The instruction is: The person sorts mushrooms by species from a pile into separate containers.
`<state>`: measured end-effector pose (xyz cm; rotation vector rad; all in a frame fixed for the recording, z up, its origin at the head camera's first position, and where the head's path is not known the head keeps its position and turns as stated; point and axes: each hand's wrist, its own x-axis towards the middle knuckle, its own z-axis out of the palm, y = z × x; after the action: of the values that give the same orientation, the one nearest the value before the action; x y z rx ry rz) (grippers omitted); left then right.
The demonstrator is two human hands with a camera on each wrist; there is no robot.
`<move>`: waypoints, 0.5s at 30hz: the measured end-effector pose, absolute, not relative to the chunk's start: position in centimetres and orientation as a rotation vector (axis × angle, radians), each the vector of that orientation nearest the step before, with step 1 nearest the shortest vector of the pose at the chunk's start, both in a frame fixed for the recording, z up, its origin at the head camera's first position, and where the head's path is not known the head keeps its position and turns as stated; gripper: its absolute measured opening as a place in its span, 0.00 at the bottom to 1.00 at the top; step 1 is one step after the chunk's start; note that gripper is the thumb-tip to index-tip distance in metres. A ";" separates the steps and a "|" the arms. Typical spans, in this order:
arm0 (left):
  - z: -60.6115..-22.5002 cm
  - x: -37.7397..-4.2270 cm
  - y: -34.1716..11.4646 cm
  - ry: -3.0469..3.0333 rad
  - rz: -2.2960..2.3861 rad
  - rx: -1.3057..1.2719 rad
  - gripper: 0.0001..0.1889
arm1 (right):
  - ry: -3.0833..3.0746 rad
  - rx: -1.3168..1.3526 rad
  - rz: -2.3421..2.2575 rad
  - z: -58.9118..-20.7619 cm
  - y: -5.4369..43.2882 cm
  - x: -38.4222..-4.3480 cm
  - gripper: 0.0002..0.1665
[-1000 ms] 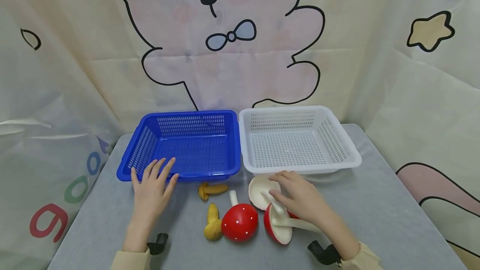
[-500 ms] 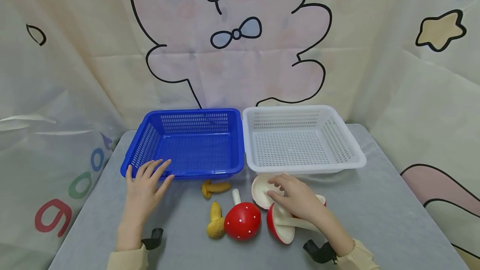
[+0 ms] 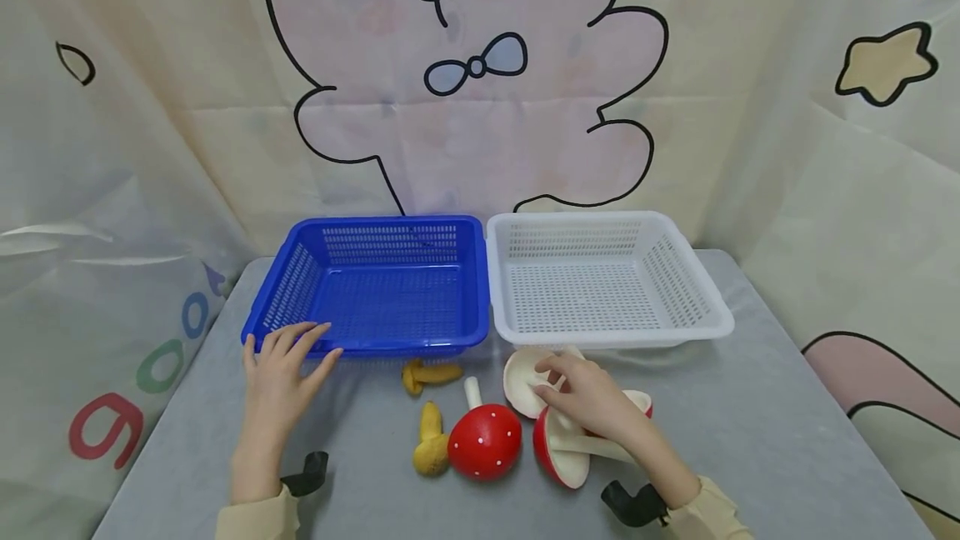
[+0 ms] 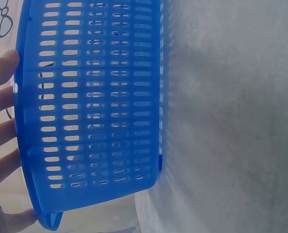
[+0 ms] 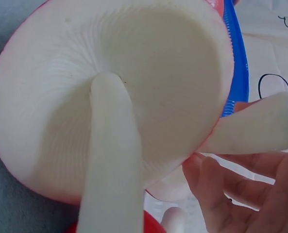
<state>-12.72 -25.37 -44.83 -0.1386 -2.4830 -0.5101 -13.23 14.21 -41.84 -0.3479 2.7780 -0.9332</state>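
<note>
My left hand (image 3: 272,386), fingers spread, is at the front left rim of the blue basket (image 3: 480,323); in the left wrist view its fingertips (image 4: 5,63) lie along that rim. My right hand (image 3: 588,394) is over a group of toy mushrooms. Its thumb and fingers curl round the white stem (image 5: 260,124) of a toy mushroom with its pale underside (image 3: 521,382) up. Close below it lies a red-capped toy mushroom (image 3: 573,469) on its side, its pale underside filling much of the right wrist view. Another pale cap (image 3: 640,400) is partly hidden behind the hand.
A white basket (image 3: 611,338) stands right beside the blue one. Left of my right hand are a red spotted toy mushroom (image 3: 486,442) and two yellow-brown toy mushrooms, one upright (image 3: 431,444), one lying (image 3: 433,374). A printed curtain (image 3: 480,148) hangs behind the grey table (image 3: 390,507).
My right thumb and fingers have drawn closer together over the mushrooms. The left hand has shifted slightly left along the blue basket's rim. The head view has moved a little.
</note>
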 end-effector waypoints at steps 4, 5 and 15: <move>-44.8 -12.7 -25.4 -2.497 -0.523 -0.128 0.21 | 2.770 -0.299 -0.936 -41.8 14.1 -13.3 0.15; -44.8 -12.7 -25.5 -2.500 -0.523 -0.124 0.21 | 2.759 -0.289 -0.938 -41.7 14.0 -13.3 0.15; -44.7 -12.9 -25.5 -2.514 -0.532 -0.126 0.18 | 2.662 -0.274 -0.962 -41.3 14.3 -13.5 0.14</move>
<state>-12.85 -25.55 -44.71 -0.1255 -2.5138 -0.5322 -13.51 14.30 -41.29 -0.2743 2.6616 -0.9617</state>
